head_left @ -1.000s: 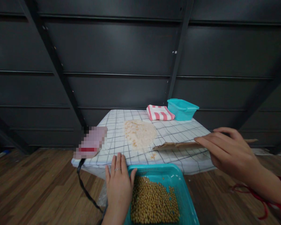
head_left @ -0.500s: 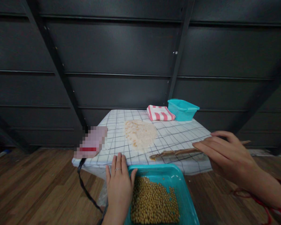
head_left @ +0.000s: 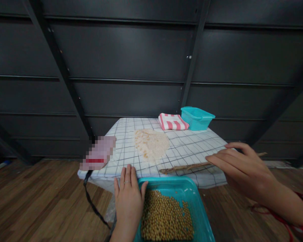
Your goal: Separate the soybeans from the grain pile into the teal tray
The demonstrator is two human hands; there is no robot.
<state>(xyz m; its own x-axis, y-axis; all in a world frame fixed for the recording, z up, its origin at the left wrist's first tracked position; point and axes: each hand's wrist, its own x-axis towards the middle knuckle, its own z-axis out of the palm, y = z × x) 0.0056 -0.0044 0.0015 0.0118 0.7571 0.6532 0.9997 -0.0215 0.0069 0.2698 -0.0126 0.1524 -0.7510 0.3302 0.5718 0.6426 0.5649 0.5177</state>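
Observation:
My right hand is closed around a thin, rough brown stick, its fingers gathered at the near end. The stick lies almost level over the front of the checked tablecloth, and its far tip points left. My left hand is stretched out flat, fingertips on the cloth's front edge and thumb at the rim of a teal tray. Inside the tray are many small round tan beans. Beyond the stick, a patch of pale grains with yellowish bits is spread on the cloth.
The table wears a white checked cloth. At its back right stand a folded pink-and-white striped towel and a teal basket. A blurred pink object with a black strap lies at the left edge. Dark panels rise behind.
My right hand and the stick have shifted slightly left, and the stick's tip sits a little farther left over the cloth. My left hand and the tray stay where they were.

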